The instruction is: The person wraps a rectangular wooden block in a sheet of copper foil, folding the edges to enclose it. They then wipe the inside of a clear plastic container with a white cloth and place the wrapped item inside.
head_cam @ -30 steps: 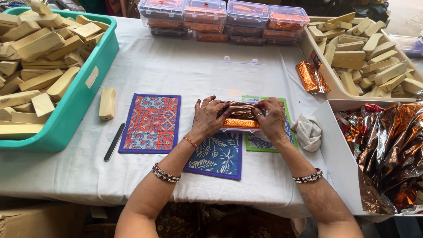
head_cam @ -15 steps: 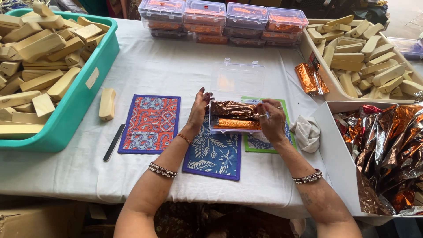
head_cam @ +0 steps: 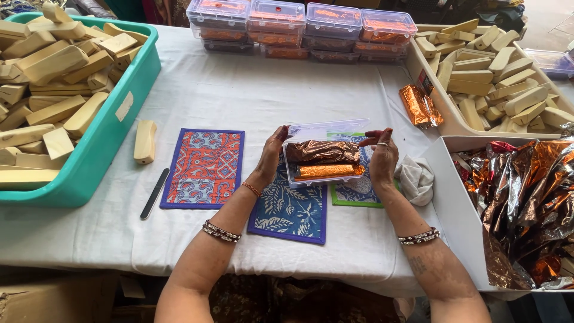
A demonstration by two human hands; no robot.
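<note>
Right now I've got the box (head_cam: 323,161) lifted a bit off the mats (head_cam: 293,209), tilted toward me, left hand (head_cam: 272,154) clamped on its left end, right hand (head_cam: 382,157) on the right end w/ fingers up at the lid (head_cam: 326,128). Biggest risk, I'd say: box slips from this side-squeeze grip b/c the plastic's slick and only the ends are held, so it'd drop on the mats and spill. Next: the top foil pack (head_cam: 323,151) looks puffed above the rim, so the lid may not seat or latch, or it'd crush the foil. Smaller: the orange pack (head_cam: 326,171) could slide out the tilted front. Vs half a sec ago: lid was standing open, now it's folded down nearly flat; box sat lower, and my right hand was inside on the packs, not on the end.
</note>
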